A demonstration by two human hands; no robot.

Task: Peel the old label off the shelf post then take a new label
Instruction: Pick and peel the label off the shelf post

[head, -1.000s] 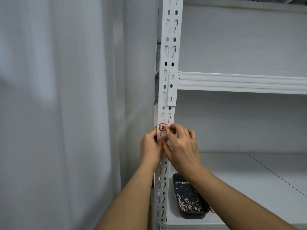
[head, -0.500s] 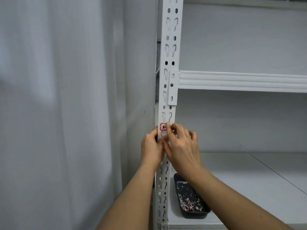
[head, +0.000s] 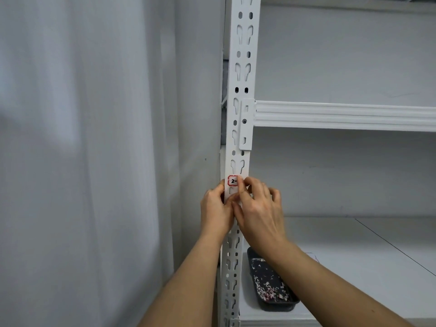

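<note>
**Both hands at the old label on the shelf post**

Nearest, two bare forearms reach up from the bottom edge. Just right of the post, low on the shelf board [head: 354, 267], sits a dark tray [head: 271, 283] scattered with small white and pink scraps.

Farther up, the left hand [head: 215, 211] wraps round the left edge of the white slotted shelf post [head: 239, 128], fingers curled behind it, thumb on its front face. The right hand [head: 258, 210] lies beside it, the two hands touching; its forefinger reaches up onto the right edge of the old label [head: 232, 181] while the other fingers are loosely bent. Whether that hand pinches the label cannot be told.

The label, red-bordered with black marks, is stuck on the post's front, just above the hands.

Beyond, a white shelf beam [head: 342, 115] runs right from the post. A pale curtain [head: 82, 161] hangs on the left.
</note>
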